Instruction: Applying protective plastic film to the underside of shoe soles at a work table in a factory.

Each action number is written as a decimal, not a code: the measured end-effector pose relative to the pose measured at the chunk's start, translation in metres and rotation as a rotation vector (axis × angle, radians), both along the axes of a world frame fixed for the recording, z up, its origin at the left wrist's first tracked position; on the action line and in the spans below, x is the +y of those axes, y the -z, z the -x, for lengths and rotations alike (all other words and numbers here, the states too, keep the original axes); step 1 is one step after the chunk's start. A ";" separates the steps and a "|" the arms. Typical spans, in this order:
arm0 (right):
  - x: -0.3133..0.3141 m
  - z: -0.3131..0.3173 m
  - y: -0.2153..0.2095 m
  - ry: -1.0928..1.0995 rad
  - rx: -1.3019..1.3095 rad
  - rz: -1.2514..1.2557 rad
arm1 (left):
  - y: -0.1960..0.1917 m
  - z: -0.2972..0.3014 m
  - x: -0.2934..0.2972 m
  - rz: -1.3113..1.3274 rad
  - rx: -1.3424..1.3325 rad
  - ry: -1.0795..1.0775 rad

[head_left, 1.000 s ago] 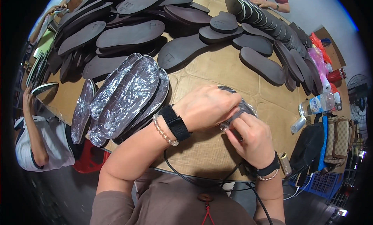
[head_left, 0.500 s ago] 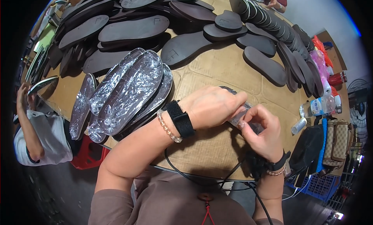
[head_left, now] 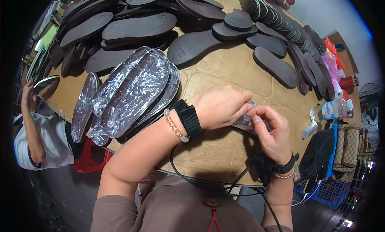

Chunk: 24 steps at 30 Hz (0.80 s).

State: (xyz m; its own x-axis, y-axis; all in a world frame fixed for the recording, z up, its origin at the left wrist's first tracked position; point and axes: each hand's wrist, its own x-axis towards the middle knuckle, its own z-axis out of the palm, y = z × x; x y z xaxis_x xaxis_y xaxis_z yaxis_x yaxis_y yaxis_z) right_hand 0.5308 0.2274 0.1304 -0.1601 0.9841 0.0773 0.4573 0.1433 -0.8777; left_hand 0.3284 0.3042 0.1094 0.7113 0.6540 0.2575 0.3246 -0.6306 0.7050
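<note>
At the table's near side my left hand is closed, its fingertips pinching clear plastic film. My right hand meets it from the right, thumb and forefinger pinched on the same film. The film seems to lie over a dark sole, though my left hand hides most of it. Left of my left forearm rests a pile of dark shoe soles wrapped in shiny clear film. Unwrapped dark soles are heaped behind that pile. A single bare sole lies beyond my right hand.
A long row of upright soles runs along the far right. Near the right edge are a clear bottle, a small clear roll, a red cup and bags. A co-worker's arm is at left, by a red stool.
My right fingers have moved up and closer to my left fingertips. The dark edge that showed behind my left hand is now hidden. The co-worker's hand at left has shifted slightly.
</note>
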 end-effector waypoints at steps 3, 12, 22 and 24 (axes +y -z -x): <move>0.000 0.001 -0.004 -0.009 -0.049 0.028 | 0.004 0.000 0.000 0.001 -0.019 -0.008; 0.002 0.005 -0.003 -0.075 -0.201 -0.155 | 0.004 -0.001 0.001 0.062 -0.002 -0.001; 0.009 0.012 0.007 -0.179 -0.064 -0.480 | 0.009 -0.002 0.004 0.070 -0.022 -0.013; 0.007 0.014 0.009 -0.145 -0.085 -0.483 | 0.009 -0.003 0.005 0.057 -0.031 -0.020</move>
